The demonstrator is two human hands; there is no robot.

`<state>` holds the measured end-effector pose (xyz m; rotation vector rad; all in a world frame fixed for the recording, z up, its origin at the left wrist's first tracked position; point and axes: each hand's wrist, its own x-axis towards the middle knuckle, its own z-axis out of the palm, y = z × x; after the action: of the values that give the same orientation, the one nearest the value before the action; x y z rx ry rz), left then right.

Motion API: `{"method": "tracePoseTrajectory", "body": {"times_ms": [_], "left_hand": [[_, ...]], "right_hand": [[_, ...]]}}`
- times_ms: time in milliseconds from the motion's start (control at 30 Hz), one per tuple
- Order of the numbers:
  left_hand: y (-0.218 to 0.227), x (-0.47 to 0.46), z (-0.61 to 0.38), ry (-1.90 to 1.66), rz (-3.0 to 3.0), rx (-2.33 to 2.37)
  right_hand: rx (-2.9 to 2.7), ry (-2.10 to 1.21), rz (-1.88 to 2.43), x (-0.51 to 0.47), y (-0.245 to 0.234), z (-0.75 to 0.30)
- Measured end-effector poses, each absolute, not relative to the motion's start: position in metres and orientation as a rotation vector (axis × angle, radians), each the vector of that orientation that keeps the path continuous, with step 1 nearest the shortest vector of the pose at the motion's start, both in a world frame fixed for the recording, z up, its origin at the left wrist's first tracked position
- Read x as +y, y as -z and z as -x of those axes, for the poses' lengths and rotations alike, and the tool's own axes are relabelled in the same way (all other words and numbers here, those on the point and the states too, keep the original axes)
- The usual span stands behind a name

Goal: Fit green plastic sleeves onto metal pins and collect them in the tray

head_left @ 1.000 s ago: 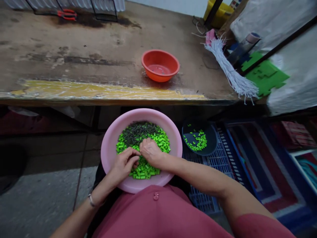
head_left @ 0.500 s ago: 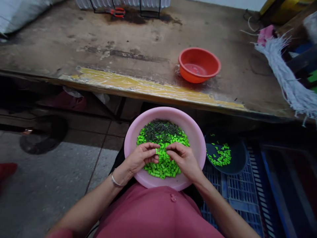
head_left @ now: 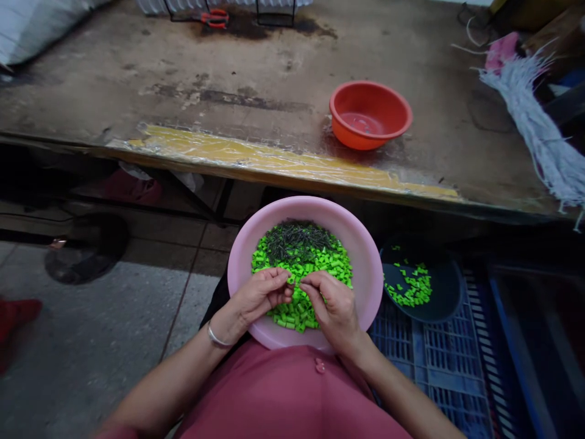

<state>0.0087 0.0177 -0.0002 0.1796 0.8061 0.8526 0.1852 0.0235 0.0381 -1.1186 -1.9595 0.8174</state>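
A pink basin (head_left: 365,256) rests on my lap, filled with small bright green tube pieces (head_left: 329,262) and a heap of thin dark pins (head_left: 295,235) at its far side. My left hand (head_left: 258,296) and my right hand (head_left: 331,305) hover over the green pieces near the basin's near rim. Both have fingers curled into a pinch, fingertips almost meeting in the middle. What they pinch is too small to make out.
A worn wooden workbench (head_left: 183,91) stands ahead with an orange bowl (head_left: 370,113), red-handled pliers (head_left: 214,17) and a bundle of white strands (head_left: 539,128). At my right, a dark dish (head_left: 445,299) with green pieces sits on a blue crate (head_left: 429,360). Grey floor lies left.
My hands drew closer together over the green pieces, and the right hand slid left and slightly toward me. From one second ago the view has swung left.
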Motion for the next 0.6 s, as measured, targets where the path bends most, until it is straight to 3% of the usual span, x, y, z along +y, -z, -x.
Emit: {"method": "tracePoseTrajectory", "body": {"times_ms": [600], "left_hand": [[0.007, 0.017, -0.015, -0.851, -0.235, 0.857]], "right_hand": [[-2.189, -0.572, 1.074, 0.021, -0.021, -0.183]]}}
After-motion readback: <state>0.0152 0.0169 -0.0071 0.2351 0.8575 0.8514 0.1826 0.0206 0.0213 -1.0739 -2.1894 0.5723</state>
